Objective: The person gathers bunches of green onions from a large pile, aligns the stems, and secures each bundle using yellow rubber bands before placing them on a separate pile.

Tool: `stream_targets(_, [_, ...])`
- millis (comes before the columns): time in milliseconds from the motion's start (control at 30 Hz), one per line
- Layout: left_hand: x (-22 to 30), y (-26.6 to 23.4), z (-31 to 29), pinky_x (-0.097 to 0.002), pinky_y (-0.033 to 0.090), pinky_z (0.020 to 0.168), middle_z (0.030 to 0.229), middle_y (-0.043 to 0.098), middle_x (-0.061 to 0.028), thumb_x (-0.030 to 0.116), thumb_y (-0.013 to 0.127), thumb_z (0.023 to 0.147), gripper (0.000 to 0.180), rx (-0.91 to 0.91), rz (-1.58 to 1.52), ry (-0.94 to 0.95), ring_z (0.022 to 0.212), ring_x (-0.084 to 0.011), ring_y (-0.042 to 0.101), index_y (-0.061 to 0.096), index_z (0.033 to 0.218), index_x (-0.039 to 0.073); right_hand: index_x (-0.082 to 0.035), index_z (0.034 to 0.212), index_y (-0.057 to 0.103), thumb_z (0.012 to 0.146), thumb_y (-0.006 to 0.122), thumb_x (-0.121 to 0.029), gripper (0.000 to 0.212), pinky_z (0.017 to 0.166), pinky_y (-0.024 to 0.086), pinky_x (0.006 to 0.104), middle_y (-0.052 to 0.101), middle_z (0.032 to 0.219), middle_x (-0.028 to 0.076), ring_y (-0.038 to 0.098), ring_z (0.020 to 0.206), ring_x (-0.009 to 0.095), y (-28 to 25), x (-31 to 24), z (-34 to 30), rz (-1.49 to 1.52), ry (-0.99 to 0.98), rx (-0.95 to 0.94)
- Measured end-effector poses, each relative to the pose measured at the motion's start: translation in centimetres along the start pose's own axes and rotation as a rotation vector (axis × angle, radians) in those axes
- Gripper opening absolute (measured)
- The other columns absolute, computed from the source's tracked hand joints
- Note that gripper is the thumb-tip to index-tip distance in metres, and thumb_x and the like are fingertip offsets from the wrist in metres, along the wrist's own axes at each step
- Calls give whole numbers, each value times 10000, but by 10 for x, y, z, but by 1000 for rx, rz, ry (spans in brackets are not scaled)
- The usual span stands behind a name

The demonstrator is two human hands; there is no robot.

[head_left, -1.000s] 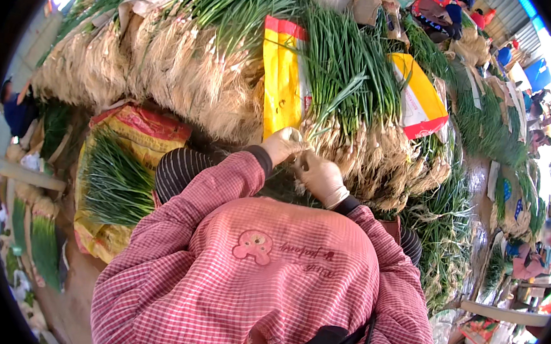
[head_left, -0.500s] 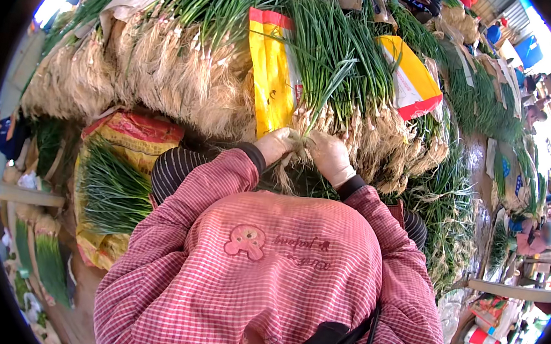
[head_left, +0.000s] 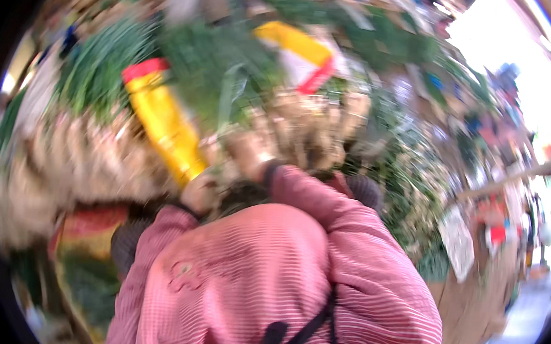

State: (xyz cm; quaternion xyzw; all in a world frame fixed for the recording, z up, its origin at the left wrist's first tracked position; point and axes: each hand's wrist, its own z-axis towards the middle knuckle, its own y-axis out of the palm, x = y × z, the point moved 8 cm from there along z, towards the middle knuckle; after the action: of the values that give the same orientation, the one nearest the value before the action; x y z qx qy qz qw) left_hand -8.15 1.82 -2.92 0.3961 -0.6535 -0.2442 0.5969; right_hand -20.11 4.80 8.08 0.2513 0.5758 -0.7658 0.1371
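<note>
The whole view is smeared by motion. My left hand, in a pale glove, is by the lower end of a yellow and red plastic sack; its fingers are too blurred to read. My right hand, also gloved, is a little farther off and to the right, in front of the rooty ends of the bunches. A pale green streak, seemingly a spring onion, rises from its fingertips, which look closed on it. Beyond both hands lies a heap of spring onions, green tops away from me, roots toward me.
More spring onions with long pale roots are piled at left. A second yellow and red sack piece lies on the heap. Loose greens cover the ground at right, beside a whitish plastic sheet. A red and yellow sack is at lower left.
The view has swung to the right and blurred, so the heap and sacks sit farther left. My hands, earlier close together at a spring onion's root end, now appear farther apart.
</note>
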Motion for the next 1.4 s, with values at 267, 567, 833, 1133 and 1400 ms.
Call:
stream_targets(267, [-19, 22, 43, -220, 282, 437, 608, 365, 49, 336, 473, 1003, 247, 221, -185, -100, 493, -84, 322, 516, 865, 135, -10, 1032, 589, 974, 504, -203, 219, 610, 461, 361, 603, 815, 78, 567, 666, 206, 82, 98, -5, 1263, 865, 311])
stream_targets(567, [36, 109, -11, -237, 336, 499, 629, 384, 11, 301, 356, 1045, 219, -371, -244, 13, 518, -100, 370, 470, 1028, 114, -40, 1057, 634, 860, 613, -156, 230, 759, 519, 328, 656, 857, 116, 617, 806, 214, 78, 109, -37, 936, 259, -346])
stream_targets(833, [149, 102, -79, -237, 393, 362, 573, 526, -11, 340, 427, 1016, 309, -304, -8, 622, 374, -94, 417, 464, 1230, 119, -88, 1019, 683, 901, 517, -152, 214, 813, 535, 361, 686, 1040, 120, 640, 1011, 266, 50, 117, -60, -551, -11, -700])
stream_targets(1133, [125, 41, -13, -178, 314, 379, 632, 505, 68, 339, 489, 999, 379, 241, 239, 360, 458, -27, 380, 539, 1224, 39, -101, 1197, 616, 947, 543, -249, 300, 805, 540, 403, 684, 1078, 66, 674, 915, 235, -54, 207, 68, -802, 647, -232])
stream_targets(1400, [80, 12, 0, -187, 390, 415, 1050, 665, -39, 260, 594, 937, 360, 463, 711, 84, 616, -72, 530, 477, 1224, 78, -128, 966, 621, 932, 545, -382, 267, 623, 540, 380, 635, 768, 80, 643, 658, 239, 18, 6, -2, -170, 152, -209])
